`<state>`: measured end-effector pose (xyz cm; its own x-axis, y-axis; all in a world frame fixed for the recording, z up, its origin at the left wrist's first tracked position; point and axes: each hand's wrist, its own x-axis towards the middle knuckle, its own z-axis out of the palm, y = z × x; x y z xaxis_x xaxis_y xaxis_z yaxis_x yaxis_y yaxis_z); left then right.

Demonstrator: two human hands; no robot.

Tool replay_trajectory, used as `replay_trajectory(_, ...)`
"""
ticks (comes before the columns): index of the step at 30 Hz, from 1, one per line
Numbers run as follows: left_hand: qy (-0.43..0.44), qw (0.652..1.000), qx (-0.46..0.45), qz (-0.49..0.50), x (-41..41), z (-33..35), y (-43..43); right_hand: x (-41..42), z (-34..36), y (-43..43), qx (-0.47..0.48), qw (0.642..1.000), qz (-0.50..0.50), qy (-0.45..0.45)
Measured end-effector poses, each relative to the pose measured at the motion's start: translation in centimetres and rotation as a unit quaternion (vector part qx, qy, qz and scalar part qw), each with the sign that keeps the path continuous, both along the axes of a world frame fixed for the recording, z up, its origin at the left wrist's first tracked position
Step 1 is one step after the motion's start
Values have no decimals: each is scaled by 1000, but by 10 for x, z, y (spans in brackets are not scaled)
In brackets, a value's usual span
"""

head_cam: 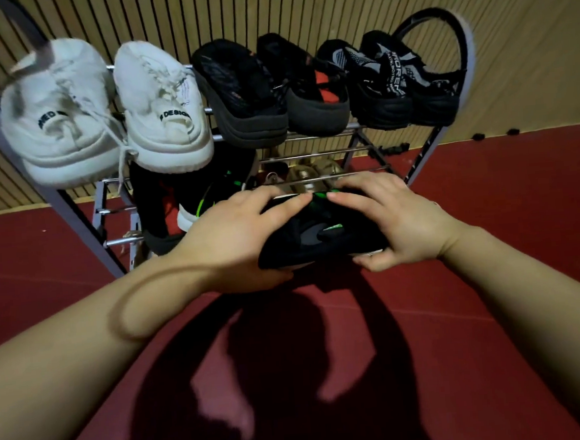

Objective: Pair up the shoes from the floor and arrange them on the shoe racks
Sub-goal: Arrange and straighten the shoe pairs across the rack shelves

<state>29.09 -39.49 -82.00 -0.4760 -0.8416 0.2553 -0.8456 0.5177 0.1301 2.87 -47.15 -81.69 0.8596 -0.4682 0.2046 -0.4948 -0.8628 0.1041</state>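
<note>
Shoe (pixel 317 238): I am holding it at the front edge of the rack (pixel 325 155).
Left hand (pixel 235 237): gripping its left end.
Right hand (pixel 398 219): gripping its right end.

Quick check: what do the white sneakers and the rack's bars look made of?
White sneakers: probably canvas or similar cloth, matte, with a fuzzy surface and fabric laces. Rack bars: seemingly metal, shiny, with bright streaks along them.
</note>
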Motion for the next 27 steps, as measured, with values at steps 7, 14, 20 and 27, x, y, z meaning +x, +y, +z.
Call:
replay_trajectory(7,136,987,-32,86,44,-6,32,28,-6,-9,-63,983,-105,-137)
replay_trajectory(14,160,975,-53,146,106,-11,78,85,-45,7,96,919,-106,-367)
replay_trajectory(20,161,970,-40,177,155,-31,112,136,-60,15,176,851,-158,-470)
replay_trajectory(27,180,959,-23,216,182,-44,143,178,-39,16,239,929,-195,-205)
